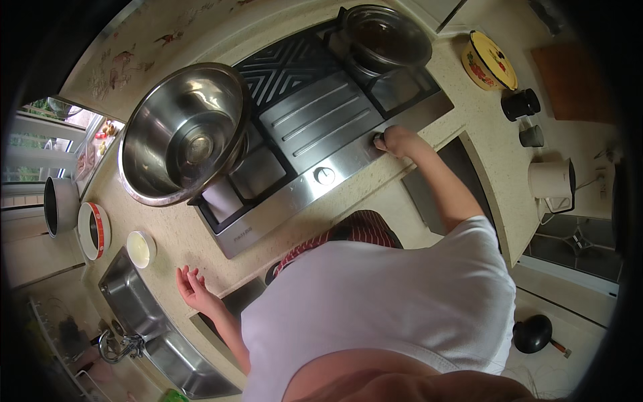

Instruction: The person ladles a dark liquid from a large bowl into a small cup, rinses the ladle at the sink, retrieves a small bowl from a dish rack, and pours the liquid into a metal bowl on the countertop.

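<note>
My right hand [395, 142] is closed around a control knob [379, 137] on the front strip of the stainless steel gas cooktop [321, 115]. The other knob [324, 175] stands free to its left. Above the counter by the sink, my left hand [195, 290] is empty, its fingers apart and slightly curled. A large stainless steel basin [186, 135] sits over the left burner, with nothing seen in it. Over the right burner rests a metal bowl [387, 37] with dark contents. A small white bowl [141, 249] holding something pale lies near my left hand.
At left are a double sink [173, 362] with a faucet [123, 346], a bowl with a red band [94, 230] and a pot [61, 206]. At right stand a yellow lidded enamel pot [488, 61], a black jar [521, 104] and a white electric kettle [551, 179].
</note>
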`<action>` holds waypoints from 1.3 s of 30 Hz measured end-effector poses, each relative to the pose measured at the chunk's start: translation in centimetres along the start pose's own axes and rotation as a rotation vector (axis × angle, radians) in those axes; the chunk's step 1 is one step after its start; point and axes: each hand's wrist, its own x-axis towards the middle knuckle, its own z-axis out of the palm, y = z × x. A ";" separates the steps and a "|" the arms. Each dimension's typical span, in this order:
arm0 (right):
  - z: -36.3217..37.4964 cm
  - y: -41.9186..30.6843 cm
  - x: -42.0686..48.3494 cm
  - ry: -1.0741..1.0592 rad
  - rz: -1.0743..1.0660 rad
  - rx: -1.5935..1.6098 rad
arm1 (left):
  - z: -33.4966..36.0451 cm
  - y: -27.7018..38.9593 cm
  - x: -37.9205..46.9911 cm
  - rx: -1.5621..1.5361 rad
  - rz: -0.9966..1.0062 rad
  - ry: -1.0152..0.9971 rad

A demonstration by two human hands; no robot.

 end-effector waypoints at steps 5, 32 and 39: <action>1.2 1.4 3.0 -0.107 -0.263 -0.389 | 0.0 -0.1 0.5 0.009 0.016 -0.032; 2.3 -2.0 0.8 0.188 -0.055 -0.757 | -8.7 -3.3 3.1 -0.099 -0.061 0.007; 2.7 -1.5 1.1 0.223 -0.052 -0.716 | -8.5 -3.6 3.9 -0.097 -0.051 -0.042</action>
